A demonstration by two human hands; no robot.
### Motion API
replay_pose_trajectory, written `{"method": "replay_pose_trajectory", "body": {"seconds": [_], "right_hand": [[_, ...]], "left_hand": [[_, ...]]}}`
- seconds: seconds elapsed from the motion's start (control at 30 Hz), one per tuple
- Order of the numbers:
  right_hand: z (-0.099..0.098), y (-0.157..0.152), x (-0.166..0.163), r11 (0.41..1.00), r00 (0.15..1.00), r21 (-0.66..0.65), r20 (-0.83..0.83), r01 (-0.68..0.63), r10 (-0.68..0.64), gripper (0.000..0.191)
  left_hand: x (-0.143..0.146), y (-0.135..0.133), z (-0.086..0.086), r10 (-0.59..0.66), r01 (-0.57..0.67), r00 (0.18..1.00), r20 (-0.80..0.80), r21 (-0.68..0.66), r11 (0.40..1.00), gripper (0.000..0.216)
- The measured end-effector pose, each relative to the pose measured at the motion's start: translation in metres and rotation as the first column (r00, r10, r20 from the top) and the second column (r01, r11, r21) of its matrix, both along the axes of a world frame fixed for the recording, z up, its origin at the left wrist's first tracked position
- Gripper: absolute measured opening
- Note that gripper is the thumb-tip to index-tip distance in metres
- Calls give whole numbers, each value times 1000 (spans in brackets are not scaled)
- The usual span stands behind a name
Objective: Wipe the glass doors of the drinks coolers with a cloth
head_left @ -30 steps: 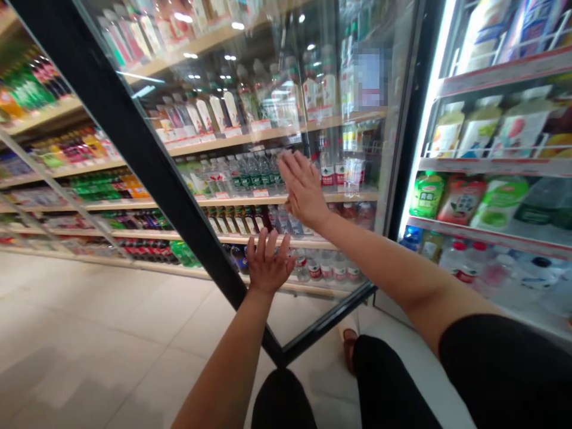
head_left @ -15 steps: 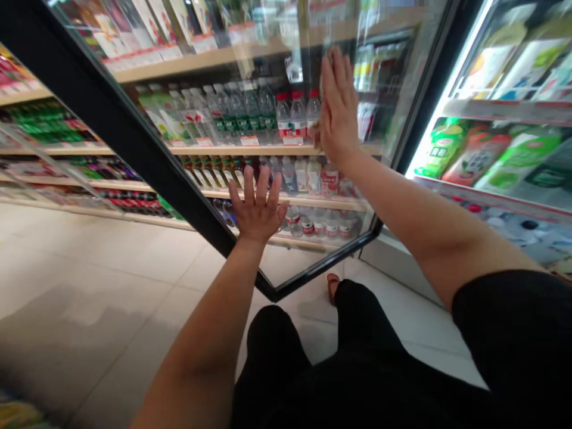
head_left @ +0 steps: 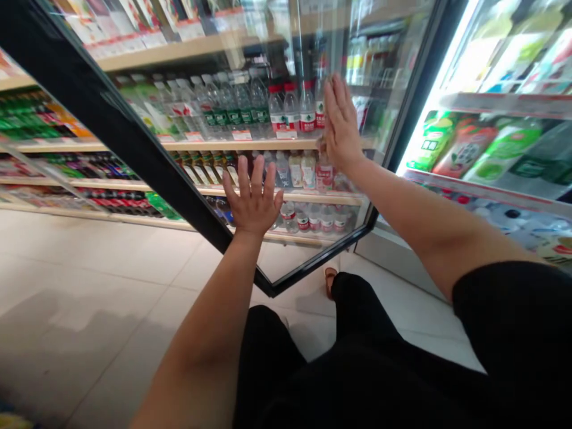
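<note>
A glass door [head_left: 308,253] in a black frame [head_left: 129,152] stands swung open in front of me. My left hand [head_left: 254,202] lies against the lower part of its pane, fingers spread, holding nothing. Higher and to the right, my right hand [head_left: 343,128] is flat on the same pane, its fingers together. Crumpled edges of a brownish-grey cloth [head_left: 320,143] peek out from under that palm; most of the cloth is hidden by the hand.
Through the glass, shelves [head_left: 250,145] of bottled drinks show. On the right is the lit cooler [head_left: 504,185] with large bottles on its racks. More bottle shelves run off to the left. Pale floor tiles [head_left: 134,310] and my foot [head_left: 329,280] are below.
My right hand has slid a little down the glass, with the cloth under it. My left hand stays spread on the pane. The whole view has shifted slightly.
</note>
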State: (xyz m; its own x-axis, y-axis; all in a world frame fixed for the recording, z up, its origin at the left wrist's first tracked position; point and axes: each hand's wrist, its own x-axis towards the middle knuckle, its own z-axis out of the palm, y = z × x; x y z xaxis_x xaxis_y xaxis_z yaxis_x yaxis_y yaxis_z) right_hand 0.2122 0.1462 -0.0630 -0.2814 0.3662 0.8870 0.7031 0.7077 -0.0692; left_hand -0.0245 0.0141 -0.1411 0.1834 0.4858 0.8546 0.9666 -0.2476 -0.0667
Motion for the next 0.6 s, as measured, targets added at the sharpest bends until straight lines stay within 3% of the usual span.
{"method": "replay_pose_trajectory", "body": {"seconds": [0.1,0.2,0.27,0.33,0.43,0.53,0.6], "right_hand": [[-3,-13,-24,998,995,-19,-80,52,-54,61],[-42,-31,-41,998,998,-64,58,-27,31,63],[-71,-35,-38,991,972,-83,201,-109,124,64],[-85,-30,-24,978,928,-109,312,-179,204,62],[-73,-10,-1,973,927,-118,300,-196,224,58],[-48,5,-1,991,991,-64,64,-115,119,57],[-48,3,-14,998,994,-32,-90,-59,56,59]], "left_hand": [[-1,3,-1,-13,13,1000,-9,-7,1000,59],[-2,4,-2,-9,9,1000,-21,-5,1000,59],[-2,3,-2,6,-7,1000,-17,-16,1000,58],[0,2,-1,21,-22,1000,-10,-31,999,56],[2,-1,2,49,-49,999,0,-39,998,52],[4,-3,4,56,-55,998,11,-43,998,50],[4,-3,5,66,-65,998,6,-33,997,49]]}}
